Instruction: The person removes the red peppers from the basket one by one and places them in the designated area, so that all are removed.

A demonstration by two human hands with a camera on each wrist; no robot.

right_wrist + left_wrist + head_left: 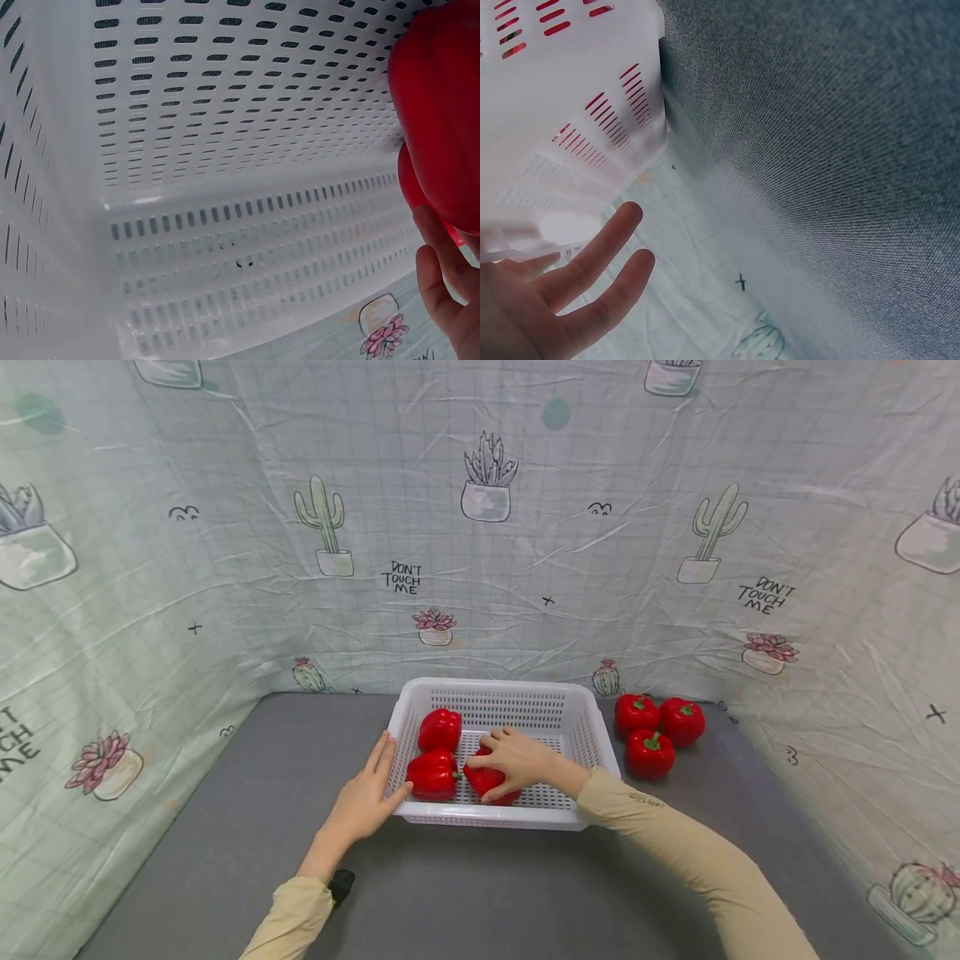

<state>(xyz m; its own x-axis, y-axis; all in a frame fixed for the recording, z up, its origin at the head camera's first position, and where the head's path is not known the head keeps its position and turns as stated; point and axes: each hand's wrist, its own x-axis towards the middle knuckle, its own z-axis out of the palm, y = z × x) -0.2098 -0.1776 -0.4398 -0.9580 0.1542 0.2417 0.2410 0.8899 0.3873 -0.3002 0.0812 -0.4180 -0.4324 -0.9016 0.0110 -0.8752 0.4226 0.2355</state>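
Observation:
A white perforated plastic basket (517,814) stands on the grey table with red bell peppers inside. My right hand (517,760) reaches into it and grips a bell pepper (487,783), thumb and fingers spread round its sides. In the right wrist view this pepper (442,112) fills the right edge, fingertips against it. Two more peppers lie along the basket's left side, one at the back (440,731) and one in front (432,775). My left hand (363,793) rests with extended fingers on the basket's left rim; in the left wrist view its fingers (592,262) stretch beside the outer wall.
Right of the basket, three red bell peppers stand in a cluster: one at the back left (637,716), one at the right (682,722), one in front (649,754). A cactus-printed cloth (525,568) encloses the grey table (480,893) at the back and sides.

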